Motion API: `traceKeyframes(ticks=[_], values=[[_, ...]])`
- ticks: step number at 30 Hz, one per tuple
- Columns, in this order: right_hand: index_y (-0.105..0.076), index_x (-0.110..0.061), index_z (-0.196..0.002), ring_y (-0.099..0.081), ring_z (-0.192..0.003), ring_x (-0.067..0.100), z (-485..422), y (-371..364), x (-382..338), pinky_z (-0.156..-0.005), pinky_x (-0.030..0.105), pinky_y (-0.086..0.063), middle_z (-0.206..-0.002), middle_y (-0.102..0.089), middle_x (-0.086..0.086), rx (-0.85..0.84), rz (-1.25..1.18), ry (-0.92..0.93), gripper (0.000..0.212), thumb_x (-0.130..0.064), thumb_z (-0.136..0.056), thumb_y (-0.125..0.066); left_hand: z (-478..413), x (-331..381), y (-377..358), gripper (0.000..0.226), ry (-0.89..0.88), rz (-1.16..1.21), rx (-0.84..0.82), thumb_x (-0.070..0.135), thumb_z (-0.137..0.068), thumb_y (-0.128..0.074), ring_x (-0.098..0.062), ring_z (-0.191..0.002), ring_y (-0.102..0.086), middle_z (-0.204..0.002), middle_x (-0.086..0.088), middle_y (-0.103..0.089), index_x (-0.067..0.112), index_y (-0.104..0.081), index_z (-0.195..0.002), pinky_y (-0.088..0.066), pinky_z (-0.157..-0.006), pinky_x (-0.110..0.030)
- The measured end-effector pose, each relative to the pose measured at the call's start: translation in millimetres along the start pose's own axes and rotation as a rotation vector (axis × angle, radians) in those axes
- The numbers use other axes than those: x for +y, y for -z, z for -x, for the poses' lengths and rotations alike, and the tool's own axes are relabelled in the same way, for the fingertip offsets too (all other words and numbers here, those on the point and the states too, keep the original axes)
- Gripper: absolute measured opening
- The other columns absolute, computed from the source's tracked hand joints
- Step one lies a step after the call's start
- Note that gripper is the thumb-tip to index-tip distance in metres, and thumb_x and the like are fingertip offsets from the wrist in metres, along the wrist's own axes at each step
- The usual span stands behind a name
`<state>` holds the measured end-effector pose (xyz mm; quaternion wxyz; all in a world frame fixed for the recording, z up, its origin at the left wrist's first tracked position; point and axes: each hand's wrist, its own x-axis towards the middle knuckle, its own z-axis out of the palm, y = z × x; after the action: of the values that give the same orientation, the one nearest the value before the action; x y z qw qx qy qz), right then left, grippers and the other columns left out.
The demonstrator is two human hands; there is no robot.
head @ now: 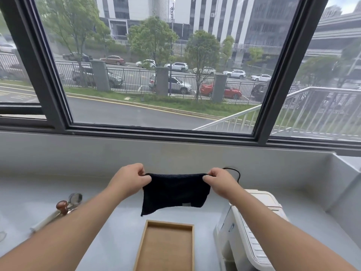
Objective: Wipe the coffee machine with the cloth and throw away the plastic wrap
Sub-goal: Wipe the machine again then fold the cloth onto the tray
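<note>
A dark navy cloth (174, 192) hangs stretched in the air above the grey counter. My left hand (130, 178) pinches its upper left corner and my right hand (219, 181) pinches its upper right corner. The white coffee machine (248, 237) stands at the lower right, partly hidden under my right forearm. No plastic wrap can be made out.
A shallow wooden tray (148, 243) lies below the cloth. A tamper with a brown knob (62, 206) and a portafilter (75, 198) lie at the left. A black cable (235, 173) runs behind my right hand. The wall and a large window rise behind the counter (109, 227).
</note>
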<state>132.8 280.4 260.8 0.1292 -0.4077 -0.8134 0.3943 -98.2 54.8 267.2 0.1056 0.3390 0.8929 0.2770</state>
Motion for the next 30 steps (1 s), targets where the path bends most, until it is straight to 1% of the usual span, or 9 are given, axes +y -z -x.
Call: traceKeyframes(ticks=[2, 4, 7, 11, 13, 18, 21, 27, 30], values=[[-0.066, -0.013, -0.084, -0.059, -0.067, 0.017, 1, -5, 0, -0.064, 0.038, -0.054, -0.074, -0.066, -0.002, 0.002, -0.100, -0.036, 0.016, -0.029, -0.088, -0.063, -2, -1, -1, 0.025, 0.009, 0.099, -0.022, 0.040, -0.073, -0.062, -0.018, -0.059, -0.048, -0.064, 0.008, -0.055, 0.021, -0.047, -0.070, -0.037, -0.056, -0.032], [-0.068, -0.007, -0.092, -0.067, -0.073, 0.022, 1, -10, 0, -0.073, 0.045, -0.064, -0.082, -0.070, 0.006, -0.020, -0.215, -0.079, 0.020, -0.026, -0.091, -0.062, -6, -3, -3, 0.019, 0.014, 0.173, -0.043, 0.036, -0.074, -0.063, -0.018, -0.062, -0.052, -0.067, 0.007, -0.059, 0.022, -0.050, -0.074, -0.043, -0.060, -0.033], [-0.068, -0.007, -0.096, -0.069, -0.074, 0.026, 4, -16, 1, -0.071, 0.044, -0.066, -0.085, -0.070, 0.010, -0.044, -0.317, -0.149, 0.019, -0.024, -0.096, -0.060, -9, -5, -6, 0.009, 0.049, 0.217, -0.069, 0.034, -0.078, -0.067, -0.017, -0.074, -0.069, -0.078, 0.006, -0.072, 0.027, -0.065, -0.084, -0.061, -0.072, -0.038], [-0.065, -0.002, -0.106, -0.070, -0.075, 0.028, 5, -23, -3, -0.065, 0.040, -0.064, -0.090, -0.069, 0.012, -0.086, -0.412, -0.234, 0.022, -0.022, -0.099, -0.059, -6, -5, -11, 0.019, 0.081, 0.074, -0.109, 0.042, -0.072, -0.062, -0.016, -0.061, -0.071, -0.057, 0.009, -0.072, 0.024, -0.065, -0.076, -0.061, -0.066, -0.036], [-0.063, -0.004, -0.103, -0.071, -0.071, 0.028, 7, -28, -7, -0.061, 0.035, -0.061, -0.091, -0.069, 0.014, -0.104, -0.437, -0.246, 0.018, -0.021, -0.100, -0.058, -4, 1, -15, 0.022, 0.106, 0.079, -0.155, 0.039, -0.073, -0.059, -0.022, -0.059, -0.073, -0.058, 0.001, -0.073, 0.017, -0.061, -0.077, -0.062, -0.065, -0.038], [-0.061, -0.008, -0.097, -0.070, -0.061, 0.023, 11, -49, -20, -0.053, 0.032, -0.057, -0.085, -0.069, 0.013, -0.165, -0.459, -0.201, 0.012, -0.018, -0.102, -0.057, 3, 23, -28, 0.018, 0.154, 0.224, -0.249, 0.030, -0.080, -0.058, -0.019, -0.053, -0.071, -0.074, -0.012, -0.078, 0.013, -0.058, -0.075, -0.060, -0.053, -0.030], [-0.060, -0.008, -0.097, -0.072, -0.068, 0.024, 12, -60, -28, -0.056, 0.033, -0.058, -0.090, -0.071, 0.015, -0.212, -0.454, -0.149, 0.012, -0.018, -0.103, -0.056, 7, 37, -36, 0.018, 0.185, 0.339, -0.326, 0.028, -0.084, -0.058, -0.025, -0.064, -0.078, -0.077, -0.014, -0.079, 0.010, -0.060, -0.084, -0.059, -0.055, -0.030], [-0.060, -0.013, -0.098, -0.068, -0.081, 0.024, 17, -73, -41, -0.067, 0.036, -0.056, -0.093, -0.068, 0.009, -0.305, -0.435, -0.029, 0.002, -0.015, -0.097, -0.060, 14, 52, -45, 0.022, 0.234, 0.576, -0.366, 0.027, -0.098, -0.065, -0.023, -0.058, -0.071, -0.084, -0.016, -0.073, 0.007, -0.062, -0.091, -0.064, -0.061, -0.033], [-0.057, -0.014, -0.108, -0.065, -0.084, 0.021, 21, -72, -42, -0.074, 0.034, -0.050, -0.098, -0.068, 0.009, -0.385, -0.440, 0.012, 0.035, -0.019, -0.075, -0.067, 15, 53, -47, 0.025, 0.239, 0.661, -0.369, 0.029, -0.100, -0.067, -0.023, -0.065, -0.072, -0.084, -0.015, -0.072, 0.005, -0.064, -0.098, -0.064, -0.070, -0.036]])
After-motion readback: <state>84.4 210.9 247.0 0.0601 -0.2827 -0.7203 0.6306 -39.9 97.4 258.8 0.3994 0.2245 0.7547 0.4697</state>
